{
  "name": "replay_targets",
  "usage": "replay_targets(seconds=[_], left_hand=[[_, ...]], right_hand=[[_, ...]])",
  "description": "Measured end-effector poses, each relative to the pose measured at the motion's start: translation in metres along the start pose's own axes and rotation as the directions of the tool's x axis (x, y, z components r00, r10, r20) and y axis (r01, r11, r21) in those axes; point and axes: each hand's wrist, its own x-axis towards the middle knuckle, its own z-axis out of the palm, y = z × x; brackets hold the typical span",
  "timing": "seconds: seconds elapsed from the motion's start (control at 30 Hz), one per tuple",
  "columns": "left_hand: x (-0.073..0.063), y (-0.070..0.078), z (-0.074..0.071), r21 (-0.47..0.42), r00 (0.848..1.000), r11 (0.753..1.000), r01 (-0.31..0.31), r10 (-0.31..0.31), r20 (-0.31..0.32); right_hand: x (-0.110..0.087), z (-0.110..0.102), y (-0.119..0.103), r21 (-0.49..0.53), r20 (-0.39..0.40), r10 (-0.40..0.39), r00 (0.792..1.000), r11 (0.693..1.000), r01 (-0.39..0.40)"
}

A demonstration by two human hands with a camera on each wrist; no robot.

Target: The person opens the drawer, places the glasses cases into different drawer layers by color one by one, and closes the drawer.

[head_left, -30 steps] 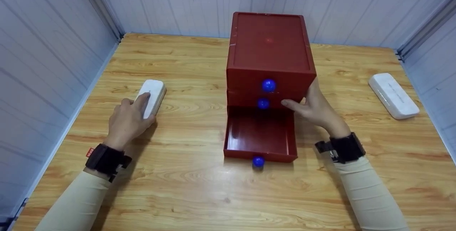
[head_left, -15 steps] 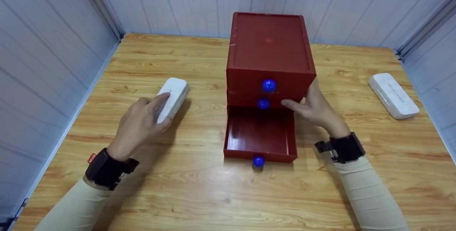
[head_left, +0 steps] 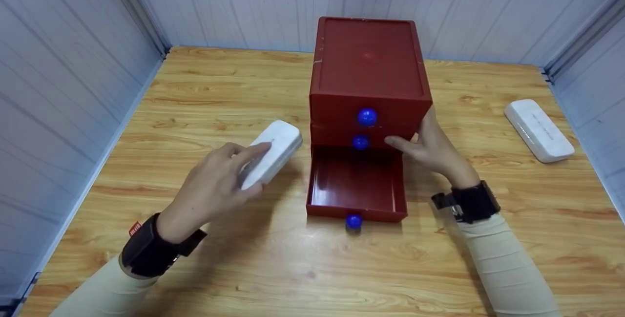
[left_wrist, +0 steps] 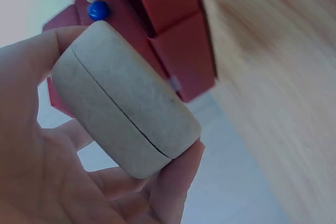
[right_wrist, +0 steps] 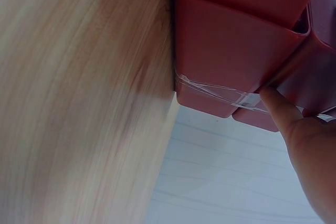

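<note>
My left hand (head_left: 210,187) grips a white case (head_left: 278,143), probably a glasses case, tilted above the table left of a red drawer unit (head_left: 373,58). Up close in the left wrist view, a seam runs along the case (left_wrist: 126,103), held between thumb and fingers. The unit's bottom drawer (head_left: 357,213) is pulled out, with nothing in it; the two drawers above are closed. My right hand (head_left: 437,153) holds the unit's right front edge, thumb on the front. In the right wrist view, one finger (right_wrist: 279,109) touches the side; other fingers are mostly hidden.
A second white case (head_left: 539,131) lies on the wooden table (head_left: 234,258) at the far right. Round blue knobs (head_left: 367,116) stick out from the drawer fronts. Pale panel walls (head_left: 244,4) enclose the table at the back and both sides.
My left hand has lifted the white case off the table and carried it right, toward the drawer unit. My right hand stays in place on the unit.
</note>
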Motion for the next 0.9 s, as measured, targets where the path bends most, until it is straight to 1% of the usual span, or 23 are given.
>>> replay_targets(seconds=[0.27,0.4,0.53,0.67,0.77,0.9], left_hand=[[-0.003,0.020,0.004,-0.024,0.997,0.997,-0.078,0.078,0.026],[-0.003,0.028,0.009,-0.027,0.991,0.991,-0.129,0.130,0.043],[0.001,0.037,0.014,-0.048,0.984,0.986,-0.160,0.163,0.078],[0.007,0.046,0.018,-0.078,0.972,0.978,-0.195,0.203,0.119],[0.013,0.054,0.021,-0.102,0.959,0.968,-0.229,0.242,0.148],[0.026,0.066,0.026,-0.132,0.941,0.959,-0.250,0.273,0.200]], right_hand=[[-0.001,0.000,0.000,-0.010,0.000,0.016,1.000,1.000,-0.016],[-0.001,-0.001,0.000,-0.014,-0.003,0.020,1.000,1.000,-0.020],[-0.001,-0.001,0.000,-0.005,-0.003,0.024,1.000,1.000,-0.024],[-0.001,0.000,0.000,0.007,-0.004,0.031,1.000,1.000,-0.031],[-0.001,0.000,0.000,0.004,-0.006,0.027,1.000,1.000,-0.027],[0.000,0.000,0.001,-0.006,-0.017,0.002,1.000,1.000,-0.003]])
